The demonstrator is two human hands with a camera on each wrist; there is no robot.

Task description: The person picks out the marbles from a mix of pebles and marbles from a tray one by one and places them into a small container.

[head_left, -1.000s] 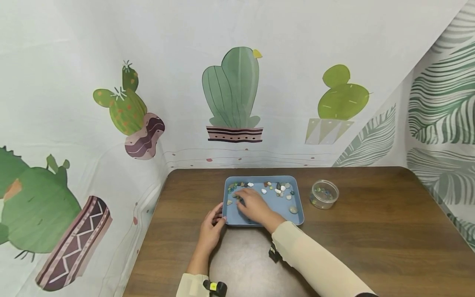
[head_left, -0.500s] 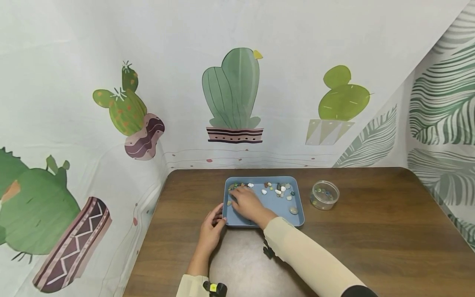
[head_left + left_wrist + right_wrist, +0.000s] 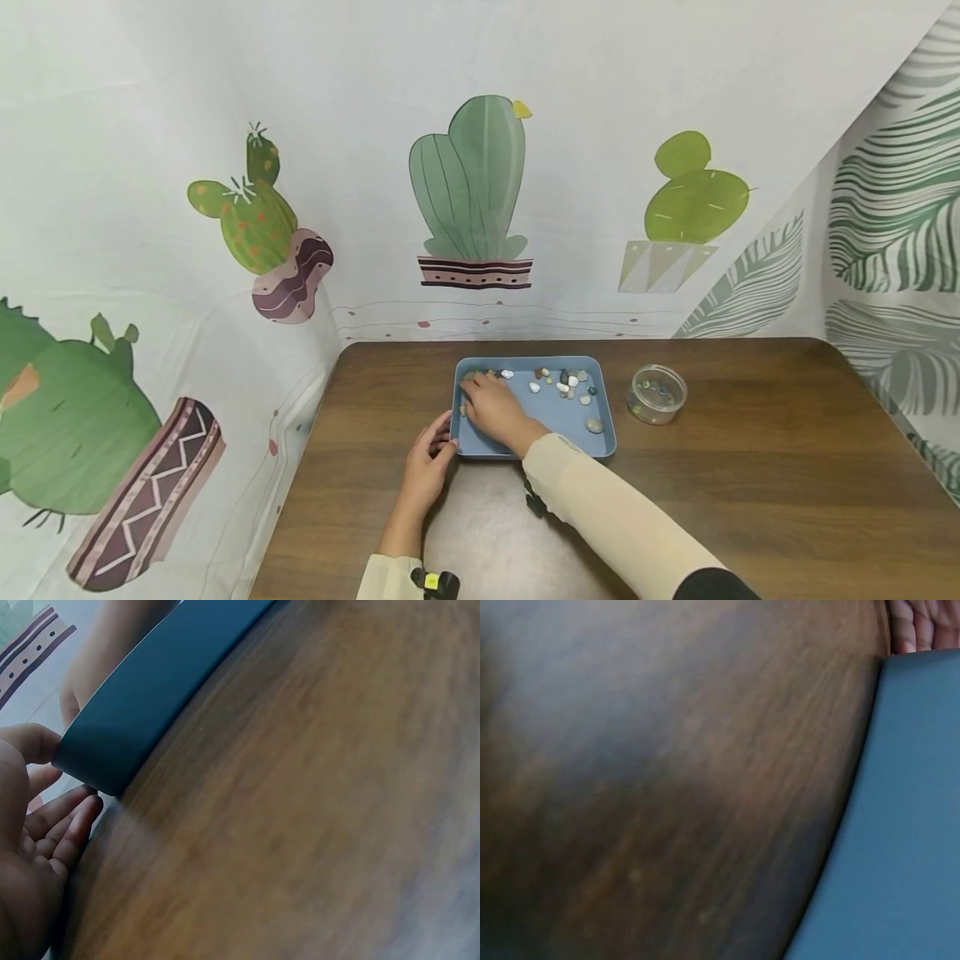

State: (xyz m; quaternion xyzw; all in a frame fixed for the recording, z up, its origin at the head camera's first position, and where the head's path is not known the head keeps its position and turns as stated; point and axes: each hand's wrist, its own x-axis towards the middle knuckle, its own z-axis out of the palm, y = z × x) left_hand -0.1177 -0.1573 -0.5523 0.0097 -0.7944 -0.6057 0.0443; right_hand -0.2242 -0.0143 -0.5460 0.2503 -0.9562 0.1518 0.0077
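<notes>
A shallow blue tray (image 3: 551,437) holds small pebbles and coloured stones. My left hand (image 3: 423,467) lies at its near left corner; in the left wrist view, the thumb and loosely bent fingers of that hand (image 3: 30,825) touch the tray wall (image 3: 142,705). Inside the tray, my right hand (image 3: 495,407) reaches over the left side with its fingertips down among the stones there. Those fingertips and whatever lies under them are hidden. Near the right end sit several white pebbles (image 3: 562,387) and a larger grey stone (image 3: 594,425). The right wrist view shows only left-hand fingers (image 3: 922,630), tray and table.
Right of the tray stands a clear round tub (image 3: 657,394) with small coloured pieces in it. Both stand on a brown wooden table (image 3: 750,467). A cloth with printed cacti (image 3: 480,183) hangs behind the table's far edge.
My right hand has moved left inside the tray, toward the stones along its left side, and now covers more of them. The left hand stays at the corner.
</notes>
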